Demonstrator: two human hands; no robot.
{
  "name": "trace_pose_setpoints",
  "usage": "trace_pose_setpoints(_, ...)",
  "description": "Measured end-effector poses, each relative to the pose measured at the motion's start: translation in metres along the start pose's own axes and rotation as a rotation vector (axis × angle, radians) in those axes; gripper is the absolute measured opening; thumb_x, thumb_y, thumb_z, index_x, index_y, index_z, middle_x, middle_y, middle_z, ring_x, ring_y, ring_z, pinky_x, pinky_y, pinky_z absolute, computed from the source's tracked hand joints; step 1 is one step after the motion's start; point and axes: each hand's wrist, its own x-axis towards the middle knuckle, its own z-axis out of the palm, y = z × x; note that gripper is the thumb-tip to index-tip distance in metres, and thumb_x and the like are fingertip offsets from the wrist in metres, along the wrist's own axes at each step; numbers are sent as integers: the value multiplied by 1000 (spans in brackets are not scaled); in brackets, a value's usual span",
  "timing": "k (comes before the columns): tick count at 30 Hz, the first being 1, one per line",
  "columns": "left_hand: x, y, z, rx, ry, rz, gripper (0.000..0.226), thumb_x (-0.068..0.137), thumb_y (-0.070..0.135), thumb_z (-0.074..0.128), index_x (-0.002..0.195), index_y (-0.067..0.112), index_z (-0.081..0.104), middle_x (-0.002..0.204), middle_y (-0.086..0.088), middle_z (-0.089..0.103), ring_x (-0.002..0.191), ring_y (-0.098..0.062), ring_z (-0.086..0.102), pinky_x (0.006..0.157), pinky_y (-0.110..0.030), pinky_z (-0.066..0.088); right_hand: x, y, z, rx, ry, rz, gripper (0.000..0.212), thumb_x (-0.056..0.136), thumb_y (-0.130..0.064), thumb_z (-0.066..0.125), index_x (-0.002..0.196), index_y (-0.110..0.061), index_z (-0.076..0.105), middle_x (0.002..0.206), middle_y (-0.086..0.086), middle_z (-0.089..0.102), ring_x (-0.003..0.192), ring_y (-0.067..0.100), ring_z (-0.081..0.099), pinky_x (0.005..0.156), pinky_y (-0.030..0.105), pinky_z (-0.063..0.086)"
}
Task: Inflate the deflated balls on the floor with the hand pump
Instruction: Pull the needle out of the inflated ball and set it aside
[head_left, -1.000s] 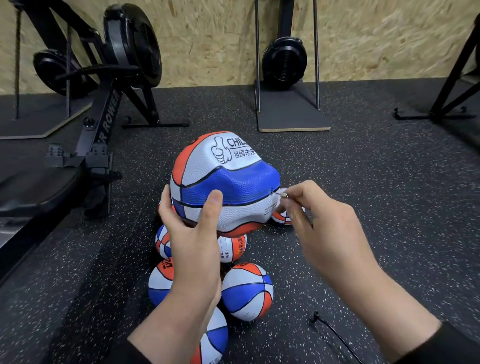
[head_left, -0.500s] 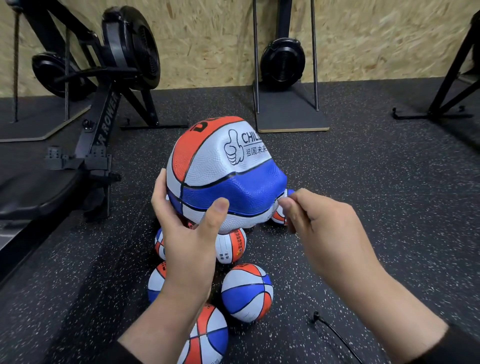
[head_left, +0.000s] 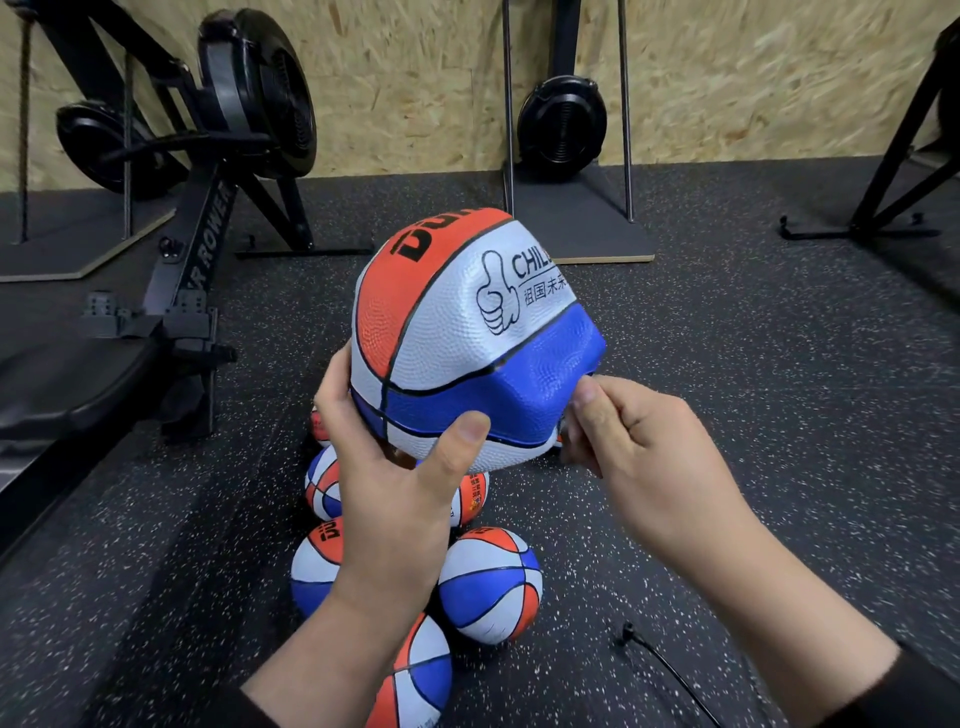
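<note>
Basketball (head_left: 457, 332), red, white and blue and plainly short of air, sits up off the floor (head_left: 753, 415) in our hands, its blue panel caved in and creased on the right side. Our left hand (head_left: 395, 467) cups it from below, thumb curled up over the blue band and fingers wrapped round the far left side. Our right hand (head_left: 623, 431) is closed at the ball's dented right edge, thumb and fingers pinched together against the blue rubber; whatever they pinch is hidden behind the knuckles, so we cannot tell what it is. Beneath the ball, a cluster of smaller balls (head_left: 488, 587) in the same colours lies on the dark speckled floor, touching one another between our forearms. A thin black cord (head_left: 670, 670) trails across the floor near our right wrist. To the left stands a black rowing machine (head_left: 208, 218), and a second black fan unit (head_left: 561, 124) on a flat base stands against the chipboard wall (head_left: 753, 78) behind.
</note>
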Motion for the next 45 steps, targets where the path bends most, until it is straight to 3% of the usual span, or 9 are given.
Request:
trace_pose_setpoints(5, -3, 4, 7, -76, 107, -124, 76, 73, 39, 80, 137, 35, 41, 127, 28, 67, 121, -2, 64, 99, -21, 51, 5, -7, 1, 127, 23, 47, 47, 104, -40, 37, 70, -13, 55, 53, -4, 50, 54, 12, 47, 54, 28, 37)
trace_pose_setpoints(10, -1, 2, 8, -157, 247, -382, 84, 68, 50, 87, 141, 39, 46, 123, 17, 73, 118, -13, 69, 109, -59, 49, 1, -1, 4, -13, 64, 5, 21, 99, -48, 44, 93, -32, 55, 77, -10, 68, 67, 8, 60, 63, 24, 44)
trace_pose_setpoints(14, 0, 0, 6, -148, 258, -448, 93, 67, 54, 84, 148, 38, 41, 123, 18, 73, 118, -10, 69, 109, -57, 50, 1, 6, 0, -78, 76, -72, 12, 97, -27, 65, 106, -30, 59, 83, -26, 67, 66, 2, 57, 61, 9, 38)
trace_pose_setpoints(20, -1, -2, 5, -143, 193, -470, 76, 78, 49, 76, 147, 39, 45, 131, 15, 71, 124, -12, 66, 112, -56, 47, 0, 7, 3, -200, 162, -105, 13, 93, -30, 66, 102, -37, 58, 95, -33, 63, 72, 0, 61, 61, 9, 38)
trace_pose_setpoints(25, 1, -1, 5, -117, 163, -386, 78, 77, 41, 86, 144, 38, 47, 133, 16, 69, 127, -13, 65, 112, -55, 47, 1, 10, 4, -227, 169, -127, 5, 93, -36, 60, 94, -32, 57, 77, -9, 67, 74, 15, 62, 67, 30, 46)
trace_pose_setpoints(32, -3, -4, 6, -69, 119, -311, 80, 74, 46, 79, 145, 40, 43, 139, 17, 65, 130, -10, 61, 114, -53, 44, 1, 13, 2, -304, 192, -139, 15, 97, -32, 59, 86, -21, 58, 67, -5, 57, 65, 12, 47, 57, 15, 34)
trace_pose_setpoints(38, -5, -4, 9, -63, 100, -305, 83, 72, 45, 81, 146, 37, 43, 139, 16, 65, 130, -9, 61, 115, -49, 45, 5, 16, 3, -322, 172, -126, 30, 98, -34, 58, 78, -12, 54, 61, -3, 46, 61, 17, 37, 56, 32, 31)
trace_pose_setpoints(43, -6, -2, 8, -127, 137, -431, 80, 76, 45, 85, 144, 40, 44, 133, 16, 69, 126, -14, 65, 110, -55, 48, 7, 15, -1, -147, 139, -57, 23, 96, -42, 58, 78, -26, 57, 65, -15, 56, 60, 5, 47, 56, 17, 34)
trace_pose_setpoints(45, -6, -2, 7, -184, 158, -558, 73, 81, 48, 82, 144, 42, 44, 130, 14, 71, 121, -18, 69, 99, -59, 55, 8, 18, -1, -87, 156, -42, 16, 91, -50, 61, 89, -35, 58, 82, -19, 63, 78, 1, 59, 68, 13, 39)
